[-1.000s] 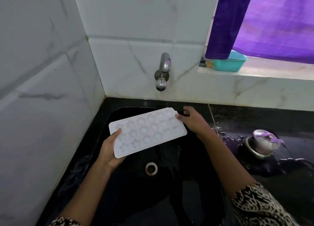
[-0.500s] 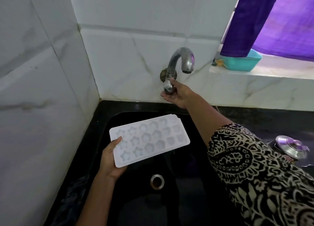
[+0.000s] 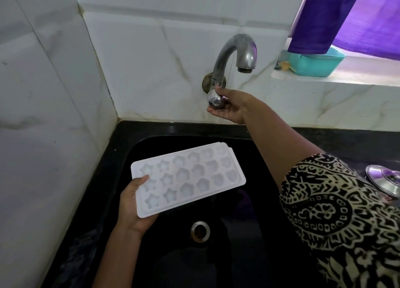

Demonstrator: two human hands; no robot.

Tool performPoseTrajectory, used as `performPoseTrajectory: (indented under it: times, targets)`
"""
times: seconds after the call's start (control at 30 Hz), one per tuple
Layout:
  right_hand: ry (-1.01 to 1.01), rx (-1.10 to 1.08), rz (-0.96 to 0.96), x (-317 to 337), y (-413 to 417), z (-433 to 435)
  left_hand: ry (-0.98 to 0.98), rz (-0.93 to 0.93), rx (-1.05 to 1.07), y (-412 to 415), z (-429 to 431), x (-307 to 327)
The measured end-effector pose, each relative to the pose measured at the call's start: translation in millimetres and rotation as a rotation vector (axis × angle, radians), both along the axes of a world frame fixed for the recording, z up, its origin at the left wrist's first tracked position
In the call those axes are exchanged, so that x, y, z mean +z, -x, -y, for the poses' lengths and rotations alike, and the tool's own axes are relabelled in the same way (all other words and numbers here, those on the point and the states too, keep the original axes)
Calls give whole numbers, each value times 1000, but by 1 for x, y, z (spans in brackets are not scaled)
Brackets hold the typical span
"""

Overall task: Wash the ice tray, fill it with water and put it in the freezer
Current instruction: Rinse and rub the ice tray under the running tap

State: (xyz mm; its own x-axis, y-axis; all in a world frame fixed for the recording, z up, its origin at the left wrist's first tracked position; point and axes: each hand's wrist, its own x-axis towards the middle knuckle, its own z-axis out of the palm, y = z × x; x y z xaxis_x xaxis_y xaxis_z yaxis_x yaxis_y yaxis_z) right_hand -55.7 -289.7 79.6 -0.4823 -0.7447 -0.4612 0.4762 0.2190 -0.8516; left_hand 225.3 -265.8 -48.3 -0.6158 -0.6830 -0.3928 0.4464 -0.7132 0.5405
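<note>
A white ice tray (image 3: 190,177) with star and flower shaped cells is held flat over the black sink (image 3: 138,149). My left hand (image 3: 134,205) grips its near left end, thumb on top. My right hand (image 3: 231,106) reaches to the wall and its fingers hold the round knob (image 3: 215,100) of the metal tap (image 3: 233,52). No stream falls from the spout, which points down to the right of the tray's far end.
The sink drain (image 3: 200,231) lies below the tray. A teal plastic tub (image 3: 313,64) stands on the window ledge under a purple curtain (image 3: 346,17). A steel lid (image 3: 385,179) rests on the wet black counter at right. White marble tiles (image 3: 43,114) close the left and back.
My right hand left the tray's far end and rose to the tap knob. The left hand alone keeps the tray, which stays over the sink. The view moved closer to the tap.
</note>
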Motion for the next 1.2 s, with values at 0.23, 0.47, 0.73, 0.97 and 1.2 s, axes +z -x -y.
performPoseTrajectory:
  times: [0.23, 0.47, 0.73, 0.97, 1.2]
  targets:
    - [2, 12, -46, 2, -3, -2, 14, -9, 17, -2, -2, -1]
    - [-31, 56, -93, 7, -3, -5, 18, 19, 24, -4, -5, -4]
    - [-89, -71, -543, -3, -17, -52, 16, 1, 7, -6, -3, -1]
    - [-99, -117, -1166, -105, -67, -132, 22, 1, -8, 6, -9, -6]
    - [-322, 76, -1406, -121, -72, -116, 33, -13, -48, 10, -8, -5]
